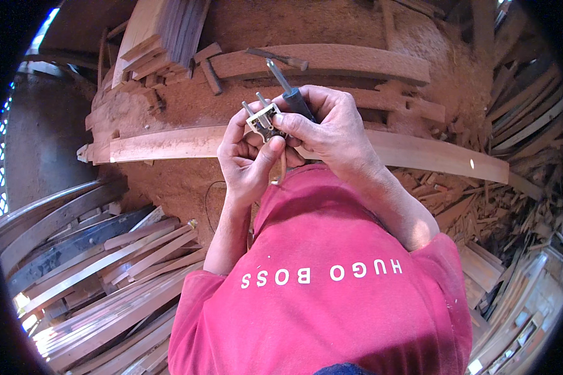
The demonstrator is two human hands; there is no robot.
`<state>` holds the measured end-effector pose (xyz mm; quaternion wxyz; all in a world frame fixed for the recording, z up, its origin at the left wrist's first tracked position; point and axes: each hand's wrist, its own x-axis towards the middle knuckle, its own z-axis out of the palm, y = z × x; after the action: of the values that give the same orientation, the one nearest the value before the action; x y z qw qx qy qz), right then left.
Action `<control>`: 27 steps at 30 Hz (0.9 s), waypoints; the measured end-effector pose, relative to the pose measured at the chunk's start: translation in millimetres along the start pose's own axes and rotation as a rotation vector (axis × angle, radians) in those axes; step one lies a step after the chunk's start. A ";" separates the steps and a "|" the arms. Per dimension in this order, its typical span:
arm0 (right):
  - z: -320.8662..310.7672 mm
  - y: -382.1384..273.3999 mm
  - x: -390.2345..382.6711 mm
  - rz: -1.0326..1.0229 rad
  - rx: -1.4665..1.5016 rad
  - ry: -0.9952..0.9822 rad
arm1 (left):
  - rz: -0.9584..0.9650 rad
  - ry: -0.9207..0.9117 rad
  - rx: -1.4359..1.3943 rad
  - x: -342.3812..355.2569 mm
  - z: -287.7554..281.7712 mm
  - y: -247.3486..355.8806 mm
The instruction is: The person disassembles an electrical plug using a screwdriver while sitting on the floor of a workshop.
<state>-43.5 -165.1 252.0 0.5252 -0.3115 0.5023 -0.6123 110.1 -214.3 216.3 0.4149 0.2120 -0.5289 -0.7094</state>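
In the head view, an opened two-pin electrical plug (264, 120) is held up in front of my chest, its metal pins pointing away and its inner parts exposed. My left hand (249, 153) pinches it between thumb and fingers from the left. A short cord (283, 167) hangs below the plug. My right hand (333, 128) is closed around a screwdriver (298, 103) with a dark handle, its shaft angled up and to the left. The right thumb presses against the plug's right side. Some right fingers are hidden behind the plug and handle.
Beyond my hands a long pale plank (438, 153) lies across the sawdust-covered surface. A curved timber (356, 61) and a thin dark tool (278, 59) lie farther off. Stacked boards (159, 37) stand far left. Timber strips (131, 250) lie left, wood scraps (447, 200) right.
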 end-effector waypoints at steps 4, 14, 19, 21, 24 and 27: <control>-9.6 -12.4 -2.0 -0.108 -0.317 0.011 | 0.019 -0.014 -0.043 3.8 -0.2 2.5; -26.1 -61.1 -19.4 -0.809 -1.343 -0.069 | -0.029 0.010 0.078 4.9 -14.0 3.0; -21.0 -71.4 -15.3 -0.928 -1.474 -0.106 | -0.037 0.027 0.107 3.2 -11.8 8.9; -15.5 -76.9 -14.9 -0.934 -1.482 -0.126 | -0.029 0.029 0.110 2.5 -12.5 8.8; -6.4 -85.0 -16.2 -0.916 -1.493 -0.173 | -0.014 0.033 0.112 1.6 -15.1 7.3; -3.9 -86.6 -15.7 -0.929 -1.522 -0.194 | -0.015 0.044 0.117 0.5 -15.9 8.2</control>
<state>-71.7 -153.8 334.6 -0.0841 -0.7975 0.5491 -0.2354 124.5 -224.7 218.4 0.4080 0.2555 -0.5585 -0.6755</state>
